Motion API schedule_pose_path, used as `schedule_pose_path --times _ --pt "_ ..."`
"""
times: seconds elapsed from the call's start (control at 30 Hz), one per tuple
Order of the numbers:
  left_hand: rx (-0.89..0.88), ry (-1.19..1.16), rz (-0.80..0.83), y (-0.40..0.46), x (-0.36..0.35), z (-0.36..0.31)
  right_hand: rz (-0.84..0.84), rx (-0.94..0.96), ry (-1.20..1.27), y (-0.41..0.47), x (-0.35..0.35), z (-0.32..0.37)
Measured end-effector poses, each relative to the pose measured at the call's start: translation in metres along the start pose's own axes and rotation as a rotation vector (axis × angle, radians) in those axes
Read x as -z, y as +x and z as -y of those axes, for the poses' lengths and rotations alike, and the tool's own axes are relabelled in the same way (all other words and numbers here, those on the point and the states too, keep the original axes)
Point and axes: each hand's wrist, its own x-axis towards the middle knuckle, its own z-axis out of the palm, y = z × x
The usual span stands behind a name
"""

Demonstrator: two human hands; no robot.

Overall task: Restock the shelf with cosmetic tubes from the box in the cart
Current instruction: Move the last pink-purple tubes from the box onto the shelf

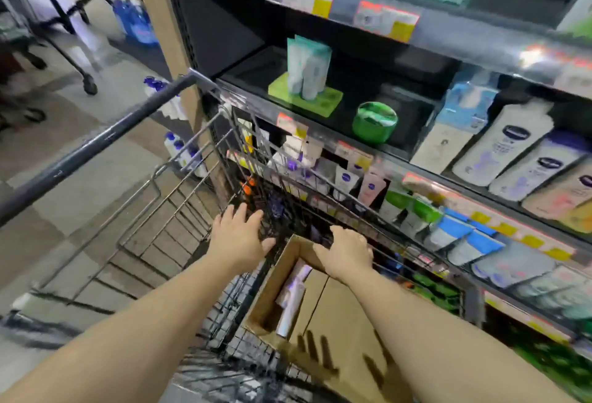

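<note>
Head view, looking down past two bare forearms into a wire shopping cart [179, 197] parked against a store shelf [378, 149]. Both hands reach forward over the cart.

Right hand [347, 252]: its grip is curled over the far edge of an open cardboard box [333, 316], fingers hooked on the rim, thumb on the near side. Just below and left of that grip, inside the box's open slot, lie pale cosmetic tubes [293, 297], stacked lengthwise along the left wall. Nearer the person than the grip, closed cardboard flaps cover the remainder of the box.

Left hand [240, 236]: its grip is spread, fingers straight and fanned, pinching nothing. It hovers just left of the box's far corner, above the cart's dark wire mesh; whether it touches the mesh cannot be told.

Beyond and above both grips, the shelf's middle tier holds two upright teal-and-white tubes [307, 66] on a green tray [304, 96], with a green round jar [374, 122] to their right. Farther right stand white lotion bottles [503, 143]. Directly beyond the right grip, through the cart's wire side, a lower tier shows rows of small tubes in white, pink, green and blue. Motion blur softens the labels, so no text is readable.
</note>
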Motion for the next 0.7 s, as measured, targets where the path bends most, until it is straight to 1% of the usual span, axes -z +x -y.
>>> schedule_pose_path --times 0.1,0.23,0.4,0.47,0.53,0.6,0.7 --pt "-0.049 -0.019 0.104 0.018 -0.037 0.014 0.115 -0.130 0.043 0.006 -0.047 -0.005" --pt "-0.132 0.016 0.159 0.034 -0.098 0.017 0.267 -0.233 0.116 0.021 -0.124 -0.021" --pt "-0.065 -0.040 0.236 0.062 -0.175 0.031 0.394 -0.370 0.264 0.063 -0.227 -0.024" --pt "-0.049 -0.060 0.228 0.070 -0.197 0.037 0.396 -0.427 0.343 0.074 -0.261 -0.022" --pt "-0.071 -0.079 0.213 0.077 -0.216 0.041 0.361 -0.505 0.351 0.083 -0.283 -0.023" --pt "-0.091 -0.088 0.207 0.081 -0.227 0.042 0.344 -0.546 0.365 0.092 -0.292 -0.026" --pt "-0.117 -0.096 0.214 0.088 -0.233 0.043 0.368 -0.568 0.482 0.099 -0.294 -0.035"
